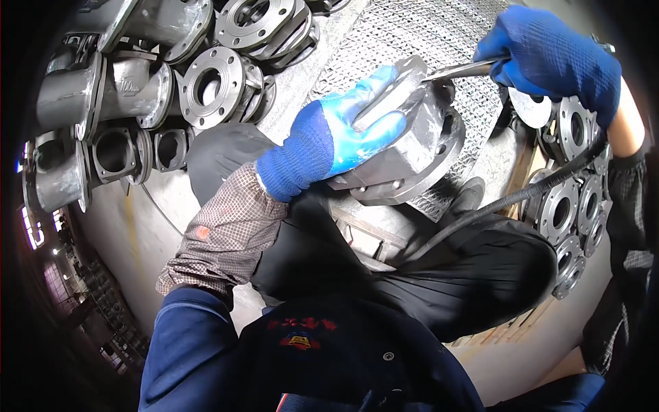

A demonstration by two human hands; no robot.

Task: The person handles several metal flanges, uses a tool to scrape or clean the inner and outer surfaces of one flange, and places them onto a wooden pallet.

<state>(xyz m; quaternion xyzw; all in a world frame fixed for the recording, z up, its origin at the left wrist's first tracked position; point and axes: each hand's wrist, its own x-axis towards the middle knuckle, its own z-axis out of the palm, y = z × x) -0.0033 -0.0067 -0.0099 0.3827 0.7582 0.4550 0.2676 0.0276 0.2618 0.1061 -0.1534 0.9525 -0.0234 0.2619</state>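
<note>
My left hand (350, 130), in a blue coated glove, is closed on the upper flange of a grey flanged metal casting (419, 141). The casting stands tilted above my knees, with bolt holes in its round lower flange. My right hand (549, 62), in a blue knit glove, is wrapped round a slim metal-shafted tool (467, 71). Its tip meets the casting's top edge near my left fingers; the exact contact is too small to tell. The tool's rear end is hidden by my right hand.
A dark ribbed hose (508, 202) crosses over my right leg toward my right forearm. Flanged pipe castings (127, 89) are piled at the left, with more flanged parts (563, 213) stacked at the right. Beyond the casting lies a metal mesh surface (384, 41).
</note>
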